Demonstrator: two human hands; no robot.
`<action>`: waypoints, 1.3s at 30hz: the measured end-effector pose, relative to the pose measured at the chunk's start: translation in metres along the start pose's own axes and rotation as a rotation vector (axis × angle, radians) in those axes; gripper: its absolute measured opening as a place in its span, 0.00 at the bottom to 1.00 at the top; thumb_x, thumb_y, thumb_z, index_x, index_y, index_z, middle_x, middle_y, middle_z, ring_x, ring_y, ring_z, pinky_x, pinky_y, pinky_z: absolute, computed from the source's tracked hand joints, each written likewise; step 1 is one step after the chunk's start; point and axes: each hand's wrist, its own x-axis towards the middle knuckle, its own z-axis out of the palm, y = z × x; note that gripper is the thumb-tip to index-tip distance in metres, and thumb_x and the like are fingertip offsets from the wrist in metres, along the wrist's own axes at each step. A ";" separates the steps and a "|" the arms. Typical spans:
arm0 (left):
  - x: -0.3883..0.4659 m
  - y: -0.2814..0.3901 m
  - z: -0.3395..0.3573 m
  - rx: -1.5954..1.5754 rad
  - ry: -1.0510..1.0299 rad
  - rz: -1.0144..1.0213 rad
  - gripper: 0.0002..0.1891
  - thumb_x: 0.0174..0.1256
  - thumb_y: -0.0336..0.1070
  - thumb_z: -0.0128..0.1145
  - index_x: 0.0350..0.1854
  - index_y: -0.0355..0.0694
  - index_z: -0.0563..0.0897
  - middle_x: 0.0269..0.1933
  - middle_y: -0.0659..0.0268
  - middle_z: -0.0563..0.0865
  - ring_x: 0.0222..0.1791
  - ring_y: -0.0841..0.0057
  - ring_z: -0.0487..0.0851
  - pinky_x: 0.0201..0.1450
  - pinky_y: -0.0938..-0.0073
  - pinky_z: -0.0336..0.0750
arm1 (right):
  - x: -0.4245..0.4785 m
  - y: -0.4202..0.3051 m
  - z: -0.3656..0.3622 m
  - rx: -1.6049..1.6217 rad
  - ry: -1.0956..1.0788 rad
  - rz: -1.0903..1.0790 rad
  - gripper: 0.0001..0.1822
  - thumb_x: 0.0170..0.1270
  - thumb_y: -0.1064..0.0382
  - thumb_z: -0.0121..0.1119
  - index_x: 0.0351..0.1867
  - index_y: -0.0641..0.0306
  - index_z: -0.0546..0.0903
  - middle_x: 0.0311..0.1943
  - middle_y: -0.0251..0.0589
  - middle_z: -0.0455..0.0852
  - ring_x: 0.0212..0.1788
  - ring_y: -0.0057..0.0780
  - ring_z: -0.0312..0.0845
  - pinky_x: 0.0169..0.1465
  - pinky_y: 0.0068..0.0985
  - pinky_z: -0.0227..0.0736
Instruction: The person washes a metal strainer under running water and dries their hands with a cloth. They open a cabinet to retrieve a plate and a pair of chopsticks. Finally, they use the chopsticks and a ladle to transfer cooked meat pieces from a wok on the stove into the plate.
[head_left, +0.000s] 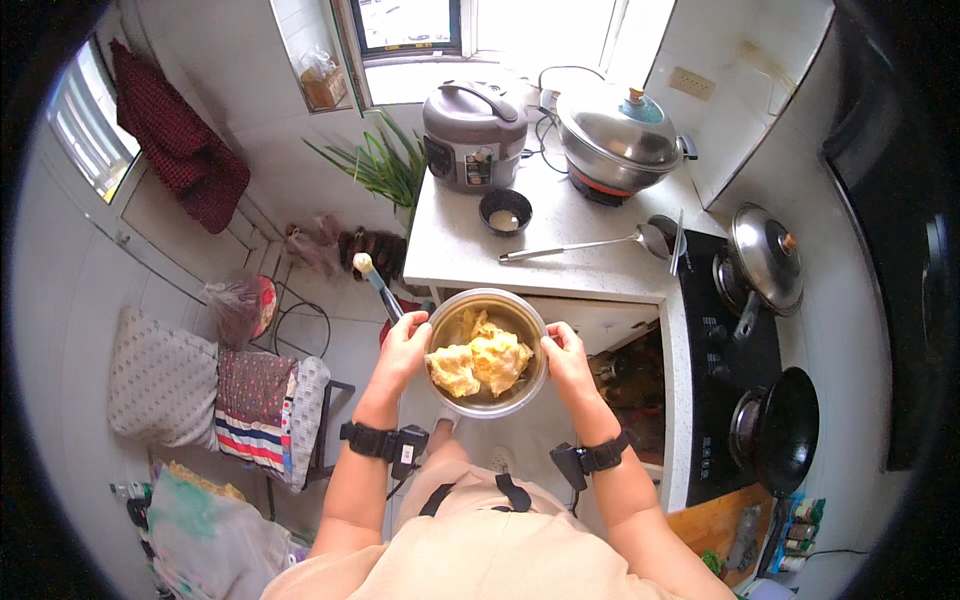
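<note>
A metal bowl (487, 409) is held up between both hands, in front of my body and just short of the white counter. Inside lie chunks of cooked egg (501, 360), yellow with paler patches. My left hand (405, 349) grips the bowl's left rim. From that same hand sticks out a utensil (384, 291) with a dark, blue-grey shaft and a pale rounded end; how it is held is hidden. On the opposite rim, my right hand (566, 354) has its thumb over the edge and its fingers outside.
On the counter (465, 255) stand a rice cooker (476, 139), a lidded metal pot (619, 139), a small black bowl (505, 212) and a ladle (577, 246). The cooktop (727, 337) holds a lidded pan (765, 259) and a black wok (787, 431). A cushioned chair (255, 405) stands left.
</note>
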 end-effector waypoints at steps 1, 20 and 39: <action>0.020 0.001 -0.001 0.013 -0.003 -0.015 0.17 0.67 0.38 0.51 0.54 0.34 0.75 0.43 0.64 0.81 0.42 0.79 0.78 0.43 0.79 0.73 | 0.018 0.002 0.006 -0.030 0.014 -0.010 0.07 0.62 0.65 0.52 0.39 0.64 0.75 0.25 0.29 0.76 0.21 0.14 0.68 0.20 0.16 0.63; 0.308 -0.015 -0.028 0.250 0.011 0.070 0.22 0.59 0.41 0.54 0.52 0.30 0.77 0.43 0.48 0.84 0.44 0.60 0.83 0.50 0.67 0.75 | 0.197 0.005 0.131 -0.001 0.222 0.197 0.14 0.57 0.66 0.53 0.46 0.65 0.76 0.29 0.41 0.81 0.31 0.27 0.78 0.38 0.29 0.74; 0.097 0.067 0.140 0.192 -1.033 0.599 0.22 0.63 0.31 0.54 0.60 0.36 0.72 0.59 0.53 0.73 0.60 0.63 0.72 0.59 0.68 0.68 | 0.004 -0.012 0.033 0.052 0.668 -0.022 0.21 0.61 0.68 0.57 0.57 0.62 0.73 0.44 0.44 0.81 0.45 0.29 0.80 0.49 0.27 0.76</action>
